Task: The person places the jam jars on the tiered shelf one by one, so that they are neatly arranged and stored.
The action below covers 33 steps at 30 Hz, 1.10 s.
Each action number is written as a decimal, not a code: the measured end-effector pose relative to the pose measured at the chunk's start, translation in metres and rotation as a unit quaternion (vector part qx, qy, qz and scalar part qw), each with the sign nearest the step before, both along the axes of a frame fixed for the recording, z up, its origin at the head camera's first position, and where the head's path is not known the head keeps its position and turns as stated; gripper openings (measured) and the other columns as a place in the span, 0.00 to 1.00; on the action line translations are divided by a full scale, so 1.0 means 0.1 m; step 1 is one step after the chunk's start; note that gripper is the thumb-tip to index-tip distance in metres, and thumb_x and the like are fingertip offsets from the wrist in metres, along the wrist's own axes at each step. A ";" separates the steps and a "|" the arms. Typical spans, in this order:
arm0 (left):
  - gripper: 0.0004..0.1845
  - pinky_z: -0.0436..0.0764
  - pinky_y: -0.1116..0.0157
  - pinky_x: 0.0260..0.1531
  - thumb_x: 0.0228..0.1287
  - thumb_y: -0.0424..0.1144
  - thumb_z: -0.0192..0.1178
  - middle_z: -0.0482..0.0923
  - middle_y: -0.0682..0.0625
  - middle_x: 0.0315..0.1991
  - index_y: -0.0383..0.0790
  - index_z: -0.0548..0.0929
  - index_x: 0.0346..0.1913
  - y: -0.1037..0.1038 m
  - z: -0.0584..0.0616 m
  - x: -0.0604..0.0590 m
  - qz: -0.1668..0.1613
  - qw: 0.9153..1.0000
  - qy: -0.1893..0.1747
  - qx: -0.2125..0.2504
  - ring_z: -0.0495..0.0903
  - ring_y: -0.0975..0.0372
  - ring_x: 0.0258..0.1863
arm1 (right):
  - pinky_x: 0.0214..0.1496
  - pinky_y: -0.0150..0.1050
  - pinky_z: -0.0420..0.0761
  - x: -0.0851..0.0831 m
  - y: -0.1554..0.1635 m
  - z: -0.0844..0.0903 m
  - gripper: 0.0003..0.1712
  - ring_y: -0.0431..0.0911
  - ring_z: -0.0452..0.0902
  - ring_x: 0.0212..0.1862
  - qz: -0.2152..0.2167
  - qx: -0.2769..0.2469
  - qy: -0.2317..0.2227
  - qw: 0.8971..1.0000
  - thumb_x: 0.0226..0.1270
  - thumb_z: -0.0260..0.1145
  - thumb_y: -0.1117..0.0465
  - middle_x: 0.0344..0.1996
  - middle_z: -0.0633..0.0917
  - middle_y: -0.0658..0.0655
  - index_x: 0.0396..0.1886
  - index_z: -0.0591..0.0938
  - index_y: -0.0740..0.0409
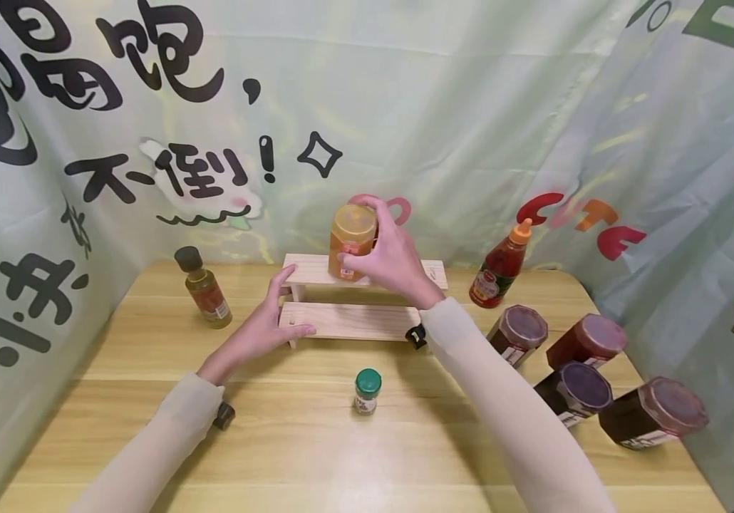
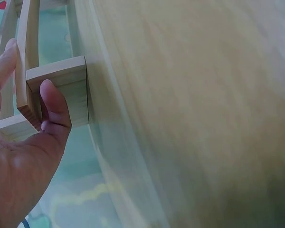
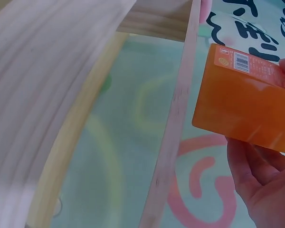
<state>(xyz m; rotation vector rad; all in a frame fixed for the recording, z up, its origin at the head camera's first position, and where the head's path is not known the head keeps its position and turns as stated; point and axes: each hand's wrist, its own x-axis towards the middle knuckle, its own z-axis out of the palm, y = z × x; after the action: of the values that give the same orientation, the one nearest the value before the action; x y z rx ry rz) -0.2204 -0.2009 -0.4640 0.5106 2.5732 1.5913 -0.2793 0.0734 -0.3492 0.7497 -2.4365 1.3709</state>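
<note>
Right hand [image 1: 393, 260] grips orange jar [image 1: 351, 241] at rack [image 1: 367, 320] top edge.

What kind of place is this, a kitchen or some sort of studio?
Probably a staged tabletop set, not a real kitchen: printed fabric backdrops wall in a wooden table, and sauce jars and bottles stand around a small wooden step shelf.
</note>
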 end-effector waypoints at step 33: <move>0.66 0.87 0.51 0.50 0.66 0.41 0.81 0.60 0.29 0.77 0.68 0.39 0.88 0.00 0.03 0.02 -0.006 1.000 0.002 -0.003 0.86 0.43 0.54 | 0.50 0.43 0.88 -0.05 -0.18 -0.02 0.53 0.48 0.84 0.50 0.037 0.033 -0.036 0.998 0.63 0.80 0.60 0.57 0.82 0.56 0.83 0.61 0.44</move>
<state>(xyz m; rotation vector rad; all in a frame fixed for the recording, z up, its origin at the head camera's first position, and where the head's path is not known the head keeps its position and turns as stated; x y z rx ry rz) -0.2181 -0.2008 -0.4610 0.5277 2.5725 1.5797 -0.2840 0.0552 -0.3513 0.8274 -2.5449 1.3740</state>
